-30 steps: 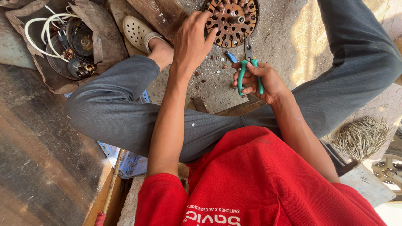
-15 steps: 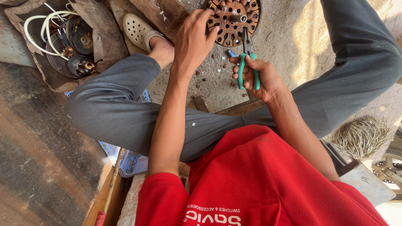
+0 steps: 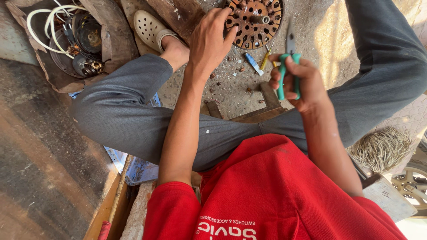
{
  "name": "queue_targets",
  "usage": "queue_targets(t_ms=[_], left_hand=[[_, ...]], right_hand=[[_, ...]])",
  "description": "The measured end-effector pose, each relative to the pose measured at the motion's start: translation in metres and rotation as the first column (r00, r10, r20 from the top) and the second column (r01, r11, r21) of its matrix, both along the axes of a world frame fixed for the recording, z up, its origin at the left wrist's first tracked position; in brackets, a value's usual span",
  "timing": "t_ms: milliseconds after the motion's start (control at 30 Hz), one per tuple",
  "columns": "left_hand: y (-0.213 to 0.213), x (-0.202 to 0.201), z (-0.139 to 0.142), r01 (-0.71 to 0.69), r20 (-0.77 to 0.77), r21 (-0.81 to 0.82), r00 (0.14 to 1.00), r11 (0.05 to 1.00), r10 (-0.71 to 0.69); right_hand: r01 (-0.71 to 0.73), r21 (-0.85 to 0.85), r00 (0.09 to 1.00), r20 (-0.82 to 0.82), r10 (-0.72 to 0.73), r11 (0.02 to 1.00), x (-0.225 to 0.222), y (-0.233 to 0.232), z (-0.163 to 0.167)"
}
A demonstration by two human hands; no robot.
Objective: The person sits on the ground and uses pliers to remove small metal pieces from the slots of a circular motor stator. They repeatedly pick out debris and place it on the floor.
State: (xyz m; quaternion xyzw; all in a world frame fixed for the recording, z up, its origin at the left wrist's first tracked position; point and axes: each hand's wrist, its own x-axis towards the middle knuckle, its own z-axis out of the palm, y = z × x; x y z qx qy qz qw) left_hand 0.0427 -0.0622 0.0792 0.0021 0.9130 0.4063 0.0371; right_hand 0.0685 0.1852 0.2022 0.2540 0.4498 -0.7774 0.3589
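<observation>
Red tee [image 3: 271, 191], grey trousers [image 3: 120, 115] (cream clog [image 3: 149, 27]).

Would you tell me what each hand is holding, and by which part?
Right hand grips pliers by the green handles. Left hand rests on the rusty disc's rim.

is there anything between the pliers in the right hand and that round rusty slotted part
Nothing visible blocks the way. The pliers in the right hand point up at the rusty slotted disc, with only a bare gap of ground and small scraps below. The left hand rests on the disc's left edge.
</observation>
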Motion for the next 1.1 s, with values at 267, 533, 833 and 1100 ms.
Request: queue_targets(t_ms=[267,533,833,1100], left_hand=[[-0.009,-0.001,-0.002,-0.011,-0.030,-0.014,1.000,1.000,0.011],[-0.008,-0.006,0.011,-0.018,-0.074,0.043,0.997,0.999,0.021],[-0.013,-0.009,0.028,-0.065,-0.182,0.078,0.980,0.995,0.079],[-0.016,-0.006,0.041,-0.105,-0.095,0.197,0.988,0.975,0.125]], right_hand=[[0.270,0.393,0.612,-0.775,0.158,0.879,-0.033,0.014,0.054],[0.307,-0.115,0.912,0.319,-0.257,0.945,0.031,0.017,-0.041],[0.309,0.457,0.812,-0.584,0.019,0.834,0.050,0.041,-0.036],[-0.434,0.885,0.134,0.247,0.960,-0.167,0.059,-0.005,-0.049]])
